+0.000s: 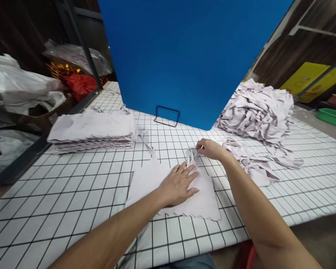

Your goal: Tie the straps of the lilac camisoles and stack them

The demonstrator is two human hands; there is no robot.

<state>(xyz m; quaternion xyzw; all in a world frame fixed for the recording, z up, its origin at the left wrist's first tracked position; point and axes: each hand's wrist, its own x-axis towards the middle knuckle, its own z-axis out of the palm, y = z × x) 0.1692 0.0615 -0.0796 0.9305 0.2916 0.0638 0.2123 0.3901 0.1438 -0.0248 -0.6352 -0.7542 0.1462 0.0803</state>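
Note:
A pale pinkish-white cloth piece lies flat in front of me, with a thin strap at each top corner. My left hand rests on it, palm down with fingers spread, right of its middle. Just beyond the cloth's top right edge, my right hand is pinched on the end of the right strap. The left strap trails away from me across the table. Part of the cloth is hidden under my left hand and forearm.
A neat stack of similar cloths stands at left. A big crumpled pile of cloth sits at right, with loose pieces nearer. A blue panel hangs over the back of the checkered table, near a black wire frame.

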